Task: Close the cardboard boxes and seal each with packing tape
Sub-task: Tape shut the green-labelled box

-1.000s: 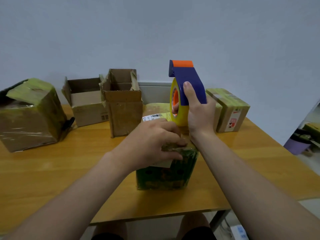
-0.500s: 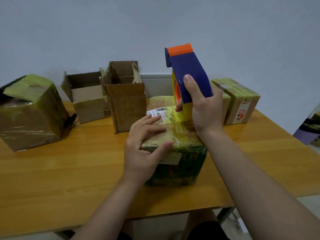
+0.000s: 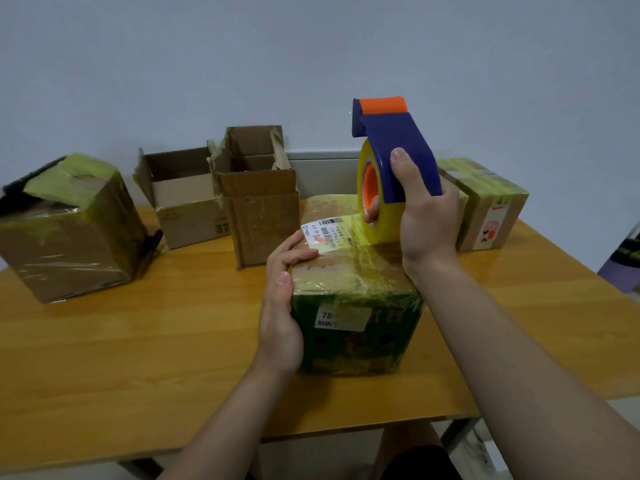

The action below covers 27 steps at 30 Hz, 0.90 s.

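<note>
- The green-printed cardboard box (image 3: 356, 306) stands in the middle of the frame on the light wooden bench (image 3: 138, 341), its flaps down and its top under wrinkled yellowish tape.
- My left hand (image 3: 280, 306) holds the box's left side. The palm lies against the side face, the fingers (image 3: 294, 251) bend over the top edge beside the white barcode label (image 3: 325, 233), and the thumb sits on the near left corner.
- My right hand (image 3: 422, 220) is clamped round the blue tape dispenser with an orange roller (image 3: 398, 147). The thumb lies on the blue frame and one fingertip shows through the roll's core.
- The yellow tape roll (image 3: 372, 209) in the dispenser touches the box top at its far right part, just right of the label.
- A tall open brown carton (image 3: 263, 216) stands close to the upper left of the box, apart from my left fingers. A lower open carton (image 3: 187, 202) is right beside it on the left.
- A large taped carton (image 3: 69, 230) sits at the left edge of the frame, and a small taped carton with a red-marked label (image 3: 491, 209) sits behind my right hand.
- Bare bench lies at lower left and to the right of the box. The bench's near edge runs across the lower frame, below the box.
</note>
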Motion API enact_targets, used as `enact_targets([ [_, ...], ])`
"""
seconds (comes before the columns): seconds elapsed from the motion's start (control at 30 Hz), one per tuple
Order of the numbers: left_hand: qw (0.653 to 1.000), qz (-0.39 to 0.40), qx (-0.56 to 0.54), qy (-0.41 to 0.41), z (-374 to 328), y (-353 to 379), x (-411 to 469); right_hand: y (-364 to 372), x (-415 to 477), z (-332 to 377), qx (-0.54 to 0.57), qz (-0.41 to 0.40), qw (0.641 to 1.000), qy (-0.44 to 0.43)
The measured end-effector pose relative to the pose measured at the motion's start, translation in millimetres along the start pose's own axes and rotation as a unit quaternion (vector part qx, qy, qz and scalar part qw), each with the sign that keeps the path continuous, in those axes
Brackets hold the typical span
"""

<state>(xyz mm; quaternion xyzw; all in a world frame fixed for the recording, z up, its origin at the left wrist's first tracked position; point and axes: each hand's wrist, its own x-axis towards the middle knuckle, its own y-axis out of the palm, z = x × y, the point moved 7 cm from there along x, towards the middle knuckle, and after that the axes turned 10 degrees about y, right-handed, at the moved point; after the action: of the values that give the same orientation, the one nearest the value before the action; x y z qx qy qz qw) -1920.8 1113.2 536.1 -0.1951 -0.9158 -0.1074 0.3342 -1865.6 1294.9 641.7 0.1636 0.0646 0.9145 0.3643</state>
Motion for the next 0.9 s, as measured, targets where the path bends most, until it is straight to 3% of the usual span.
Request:
enact_targets([
  [0.1, 0.997, 0.037, 0.013, -0.063, -10.5, -0.3, 12.5, -0.7, -1.2, 1.8, 0.001, 0.004, 1.0, -0.007],
  [0.2, 0.985, 0.082, 0.104, -0.113, -25.3, -7.8, 40.3, -1.5, -1.7, 2.4, 0.013, -0.01, 1.0, 0.002],
  [0.27, 0.985, 0.086, 0.129, -0.069, -37.4, -1.3, 53.1, 0.6, -3.1, 3.3, 0.015, -0.013, 1.0, 0.011],
  [0.43, 0.989, 0.128, 0.004, -0.07, -26.1, 19.9, 50.1, -1.7, -7.6, 7.1, 0.032, -0.024, 0.999, 0.025],
  [0.5, 0.989, 0.144, -0.003, -0.017, -22.8, 17.2, 44.5, -0.5, -7.0, 7.6, 0.025, -0.022, 0.999, 0.023],
  [0.67, 0.994, 0.077, 0.024, 0.079, -10.5, 5.4, 24.4, 1.6, -5.7, 7.0, 0.023, -0.019, 0.999, 0.023],
  [0.9, 0.986, 0.165, 0.016, 0.011, -15.4, 2.3, 30.6, -0.3, -4.7, 3.2, 0.033, -0.012, 0.999, 0.03],
])
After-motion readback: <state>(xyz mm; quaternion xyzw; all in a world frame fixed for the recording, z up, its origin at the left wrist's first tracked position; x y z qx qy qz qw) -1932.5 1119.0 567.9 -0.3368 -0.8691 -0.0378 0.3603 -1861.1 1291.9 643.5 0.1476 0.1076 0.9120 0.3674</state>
